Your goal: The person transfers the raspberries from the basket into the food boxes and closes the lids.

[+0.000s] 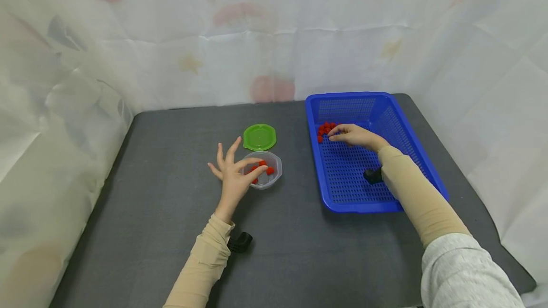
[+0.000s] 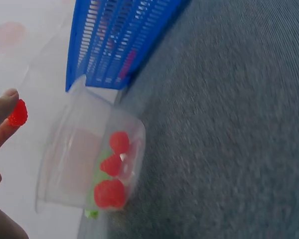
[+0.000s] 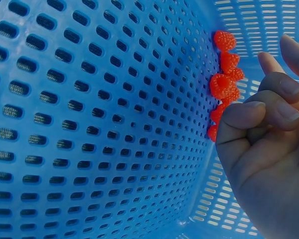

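On a dark grey table point(image 1: 171, 232), the left hand point(image 1: 233, 175) hovers over a small clear plastic container point(image 1: 274, 175), thumb and forefinger pinching a single red raspberry point(image 1: 270, 170) above its rim while the other fingers fan out straight. The left wrist view shows this berry held at the fingertips, apart from the three or so raspberries point(image 2: 112, 172) already lying in the container. Just behind the container lies a green lid point(image 1: 259, 137), flat on the table and touching nothing else visible. To the right stands a blue perforated basket point(image 1: 411, 141), and the right hand point(image 1: 353, 135) reaches into its far left corner, where a small heap of raspberries point(image 1: 325, 129) rests against the wall. In the right wrist view the fingers point(image 3: 249, 117) are curled with the tips close beside the berries point(image 3: 224, 84); whether they have hold of one cannot be told. Both forearms wear beige sleeves, each with a black wrist-mounted device.
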`<state>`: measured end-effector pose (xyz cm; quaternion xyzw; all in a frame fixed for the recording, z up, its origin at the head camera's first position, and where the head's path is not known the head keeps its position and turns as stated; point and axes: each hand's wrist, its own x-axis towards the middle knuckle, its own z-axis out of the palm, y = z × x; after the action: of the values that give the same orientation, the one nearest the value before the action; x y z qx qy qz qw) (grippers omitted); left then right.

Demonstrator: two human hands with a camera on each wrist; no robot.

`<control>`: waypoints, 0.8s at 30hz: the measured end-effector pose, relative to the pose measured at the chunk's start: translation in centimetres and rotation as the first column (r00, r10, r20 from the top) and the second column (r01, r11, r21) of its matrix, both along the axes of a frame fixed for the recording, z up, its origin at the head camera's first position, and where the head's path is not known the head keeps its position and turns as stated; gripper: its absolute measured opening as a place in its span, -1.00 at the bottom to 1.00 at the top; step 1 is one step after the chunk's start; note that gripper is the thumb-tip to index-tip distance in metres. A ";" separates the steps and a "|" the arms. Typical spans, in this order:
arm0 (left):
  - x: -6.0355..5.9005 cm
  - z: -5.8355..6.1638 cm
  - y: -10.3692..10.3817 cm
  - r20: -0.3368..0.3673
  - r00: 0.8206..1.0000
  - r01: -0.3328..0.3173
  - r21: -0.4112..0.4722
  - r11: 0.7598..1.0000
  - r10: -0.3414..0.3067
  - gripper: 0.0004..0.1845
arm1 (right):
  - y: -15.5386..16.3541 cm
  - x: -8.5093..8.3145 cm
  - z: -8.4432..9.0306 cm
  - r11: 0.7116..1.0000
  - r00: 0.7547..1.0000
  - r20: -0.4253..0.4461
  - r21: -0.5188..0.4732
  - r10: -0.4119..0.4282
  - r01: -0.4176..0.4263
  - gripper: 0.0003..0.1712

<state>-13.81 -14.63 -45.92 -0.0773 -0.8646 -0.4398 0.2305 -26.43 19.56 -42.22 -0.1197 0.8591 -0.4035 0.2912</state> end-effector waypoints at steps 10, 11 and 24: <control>-0.2 -1.1 -0.7 0.080 0.996 -0.028 0.001 1.000 0.028 -0.78 | 0.1 -0.2 -0.2 1.000 1.000 0.008 0.008 0.020 -0.021 -0.47; -0.2 -1.2 -0.7 0.085 0.996 -0.030 -0.004 1.000 0.031 -0.78 | 0.1 -0.1 -0.2 1.000 1.000 0.011 0.008 0.017 -0.017 -0.48; 0.0 -2.1 -1.4 0.122 0.992 0.025 0.045 0.999 -0.030 -0.51 | 0.2 -0.1 -0.4 1.000 1.000 0.012 0.011 0.025 -0.025 -0.49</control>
<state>-13.81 -16.00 -48.02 -0.0571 -0.8662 -0.4655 0.1722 -26.53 19.74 -42.61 -0.1265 0.8581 -0.3956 0.3020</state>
